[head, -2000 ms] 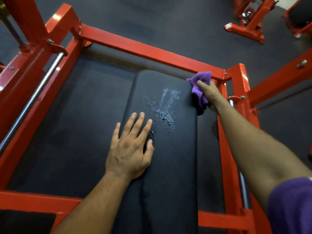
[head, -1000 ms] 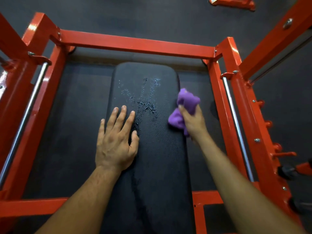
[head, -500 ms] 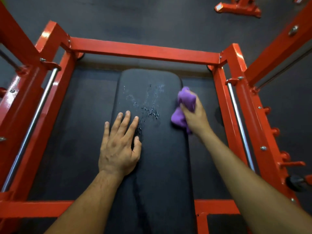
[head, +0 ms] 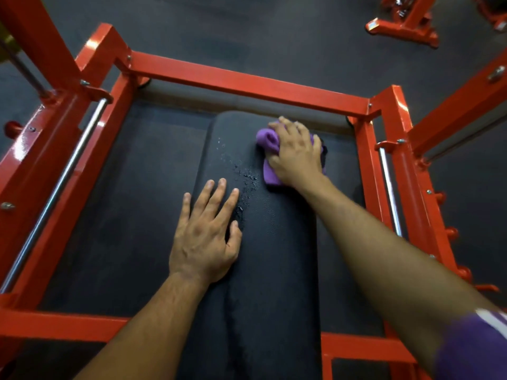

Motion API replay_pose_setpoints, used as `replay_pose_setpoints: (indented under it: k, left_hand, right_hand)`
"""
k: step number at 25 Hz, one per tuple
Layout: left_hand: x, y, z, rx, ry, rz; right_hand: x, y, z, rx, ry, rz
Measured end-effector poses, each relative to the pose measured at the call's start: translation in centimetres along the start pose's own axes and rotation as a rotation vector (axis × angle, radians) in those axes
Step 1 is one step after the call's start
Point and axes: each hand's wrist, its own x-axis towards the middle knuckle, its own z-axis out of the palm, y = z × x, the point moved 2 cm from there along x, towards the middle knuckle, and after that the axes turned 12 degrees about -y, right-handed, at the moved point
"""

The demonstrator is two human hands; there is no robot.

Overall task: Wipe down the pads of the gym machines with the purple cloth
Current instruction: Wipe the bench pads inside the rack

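My right hand (head: 295, 156) presses the bunched purple cloth (head: 267, 141) flat onto the far right corner of the black bench pad (head: 274, 270), fingers spread over it, not pinching. My left hand (head: 205, 237) lies flat and relaxed on the pad's left edge, holding nothing. Spray droplets (head: 245, 182) sit between the two hands. Judgement: the cloth is light, soft and will bunch up; palm pressure on its middle suits it best. The wet vinyl is probably slippery. The red frame (head: 247, 83) surrounds the pad.
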Motion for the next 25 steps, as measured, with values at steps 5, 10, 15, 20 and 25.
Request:
replay_pose_setpoints:
  k: [5, 10, 15, 20, 25]
  left_hand:
    - [0.0, 0.2, -0.1, -0.003, -0.006, -0.003]
    - [-0.1, 0.1, -0.2, -0.012, -0.013, -0.002]
    - [0.1, 0.1, 0.0, -0.008, -0.011, -0.013]
    - [-0.1, 0.3, -0.1, 0.003, -0.024, -0.011]
    - [0.2, 0.2, 0.1, -0.013, -0.029, -0.019]
  right_hand:
    - [3.9, 0.4, -1.3, 0.039, -0.015, 0.106]
    - [-12.2, 0.3, 2.1, 0.053, 0.062, -0.162]
    - [-1.3, 0.4, -0.3, 0.013, 0.107, -0.073]
    - [1.1, 0.1, -0.9, 0.11, 0.065, 0.055]
    - [-9.5, 0.1, 2.2, 0.192, 0.32, -0.135]
